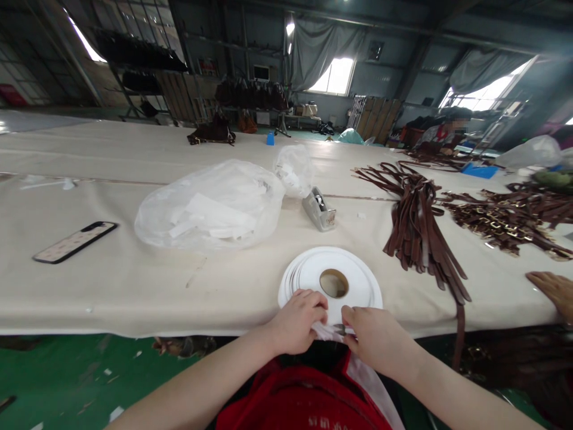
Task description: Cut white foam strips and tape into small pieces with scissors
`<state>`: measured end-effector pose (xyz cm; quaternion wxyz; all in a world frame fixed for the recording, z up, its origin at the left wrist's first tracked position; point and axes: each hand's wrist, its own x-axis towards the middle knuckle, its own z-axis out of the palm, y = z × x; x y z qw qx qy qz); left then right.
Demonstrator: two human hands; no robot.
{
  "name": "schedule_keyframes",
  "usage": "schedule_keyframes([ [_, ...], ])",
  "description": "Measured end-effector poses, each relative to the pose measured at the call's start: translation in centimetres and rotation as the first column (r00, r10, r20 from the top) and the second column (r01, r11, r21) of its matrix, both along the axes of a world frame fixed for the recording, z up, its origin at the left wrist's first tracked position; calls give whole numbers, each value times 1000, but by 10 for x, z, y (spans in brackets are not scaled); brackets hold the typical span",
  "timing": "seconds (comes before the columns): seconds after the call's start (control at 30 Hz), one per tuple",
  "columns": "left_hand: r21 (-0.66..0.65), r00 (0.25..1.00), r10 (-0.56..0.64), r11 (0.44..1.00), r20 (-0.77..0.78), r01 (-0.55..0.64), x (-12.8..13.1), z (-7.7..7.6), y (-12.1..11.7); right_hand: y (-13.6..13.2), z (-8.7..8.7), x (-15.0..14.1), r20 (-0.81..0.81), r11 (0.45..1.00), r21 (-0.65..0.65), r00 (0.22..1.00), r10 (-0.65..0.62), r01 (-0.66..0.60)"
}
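Observation:
A wide flat roll of white tape (pixel 333 260) with a brown cardboard core lies at the table's front edge. In front of it, my left hand (pixel 299 321) is closed on a crumpled white strip (pixel 327 332). My right hand (pixel 378 334) is closed beside it, its fingertips around a small grey metal tool (pixel 342 329); its kind is too small to make out. Both hands are close together, partly over the roll's near rim. Behind the roll stands a grey tape dispenser (pixel 319 210).
Clear plastic bags (pixel 210 206) with white strips sit behind left, near a phone (pixel 75 242). Brown leather straps (pixel 416 221) lie in bundles at right. A co-worker's hand (pixel 553 291) rests at the right edge. Another person (pixel 441 134) is across the table (pixel 134 298).

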<state>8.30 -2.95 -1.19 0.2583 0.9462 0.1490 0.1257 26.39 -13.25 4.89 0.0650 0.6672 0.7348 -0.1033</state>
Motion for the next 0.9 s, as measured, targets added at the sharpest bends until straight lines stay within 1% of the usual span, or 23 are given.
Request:
schedule_keyframes([
  [0.27,-32,1000,-8,999,22,8,-1,-2,2,0,1,-6,33,1000,-6,999,-7,7],
  [0.47,-14,1000,-24,1000,9,25,0,0,3,14,4,-24,107,995,-91,993,46,-36],
  [0.6,32,1000,-26,999,-2,26,2,1,1,22,1,-34,104,988,-131,990,91,-77],
  [0.7,42,999,-33,999,5,33,1,2,1,23,-1,-33,106,988,-127,989,103,-90],
  [0.83,12,999,-35,999,29,34,-1,1,4,24,0,-27,108,987,-120,987,123,-110],
  [0.9,-10,997,-55,998,48,55,-4,1,6,25,1,-24,110,986,-120,986,128,-115],
])
